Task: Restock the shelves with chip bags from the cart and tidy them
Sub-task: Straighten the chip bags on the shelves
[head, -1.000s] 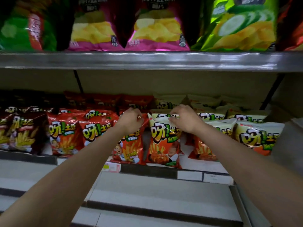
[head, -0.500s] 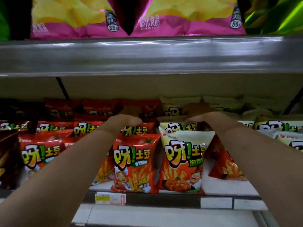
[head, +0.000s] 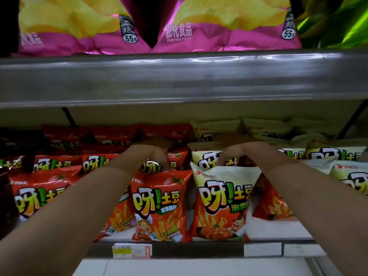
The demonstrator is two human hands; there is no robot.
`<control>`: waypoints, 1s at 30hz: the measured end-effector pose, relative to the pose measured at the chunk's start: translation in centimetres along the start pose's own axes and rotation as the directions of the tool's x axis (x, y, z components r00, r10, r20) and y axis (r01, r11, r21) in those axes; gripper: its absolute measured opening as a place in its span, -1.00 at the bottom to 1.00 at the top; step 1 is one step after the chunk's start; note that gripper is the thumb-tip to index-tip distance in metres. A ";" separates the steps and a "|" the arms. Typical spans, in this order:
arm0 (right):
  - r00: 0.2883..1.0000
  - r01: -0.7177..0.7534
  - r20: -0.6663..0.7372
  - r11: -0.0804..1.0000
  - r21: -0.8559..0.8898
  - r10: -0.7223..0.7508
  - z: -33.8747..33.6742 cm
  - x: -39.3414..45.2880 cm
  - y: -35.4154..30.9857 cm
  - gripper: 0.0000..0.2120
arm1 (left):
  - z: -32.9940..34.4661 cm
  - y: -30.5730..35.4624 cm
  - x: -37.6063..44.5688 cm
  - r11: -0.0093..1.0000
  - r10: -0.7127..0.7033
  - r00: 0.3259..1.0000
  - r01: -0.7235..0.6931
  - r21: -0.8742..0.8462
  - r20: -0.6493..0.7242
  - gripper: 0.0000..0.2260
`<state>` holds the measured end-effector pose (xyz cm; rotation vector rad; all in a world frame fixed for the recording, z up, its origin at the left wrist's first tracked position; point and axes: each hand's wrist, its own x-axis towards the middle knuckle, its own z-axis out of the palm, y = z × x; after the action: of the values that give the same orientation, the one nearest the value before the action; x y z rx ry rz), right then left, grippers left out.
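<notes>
Nearest the camera runs the dark front rail of the shelf [head: 199, 250], with a yellow price tag [head: 131, 250] on its left part and white labels [head: 262, 249] to the right. Just behind the rail two bags stand upright side by side at the shelf front: a red bag [head: 159, 206] and, touching it on the right, a white-topped bag [head: 223, 204]. Both bare forearms reach in over the rail. The left hand [head: 153, 152] is behind the top of the red bag, its fingers curled down onto the red bag [head: 173, 158] in the row behind; whether they actually pinch it I cannot tell. The right hand [head: 235, 152] is behind the white-topped bag, fingers bent down among the bag tops of the second row; its grip is hidden too. More red bags [head: 49, 188] fill the left side and pale bags [head: 338, 156] the right, rows running back to the rear wall. Above is a metal shelf edge [head: 179, 80], carrying pink bags [head: 229, 26] and a green bag [head: 334, 22]
</notes>
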<state>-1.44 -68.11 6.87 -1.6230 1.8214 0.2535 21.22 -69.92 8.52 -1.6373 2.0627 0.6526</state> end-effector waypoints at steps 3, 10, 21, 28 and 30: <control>0.998 0.000 -0.066 0.999 0.038 0.003 -0.2 -0.7 -0.1 -0.42 | -0.1 -0.2 -0.6 0.996 -0.002 1.000 0.000 -0.091 -0.020 -0.46; 0.943 0.018 -0.325 0.989 -0.145 -0.065 0.3 -3.3 -1.7 -0.35 | 1.5 0.3 -0.3 0.994 0.110 0.909 -0.095 0.057 -0.401 -0.25; 0.919 0.218 -0.260 0.930 -0.295 -0.297 2.7 -7.3 -2.9 -0.23 | 2.8 -1.4 -4.0 0.956 0.293 0.847 -0.276 0.104 -0.444 -0.30; 0.951 0.186 -0.168 0.915 -0.358 -0.259 4.8 -7.3 -2.1 -0.12 | 5.3 -1.4 -5.3 0.904 0.234 0.964 -0.167 0.393 -0.128 0.07; 0.937 0.183 -0.219 0.916 -0.357 -0.272 4.9 -7.4 -1.9 -0.15 | 5.7 -1.4 -5.1 0.903 0.276 0.938 -0.177 0.392 -0.211 0.01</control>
<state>2.01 -59.77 8.09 -2.1814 1.8286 0.2572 23.94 -62.78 6.86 -1.3325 2.4138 0.0993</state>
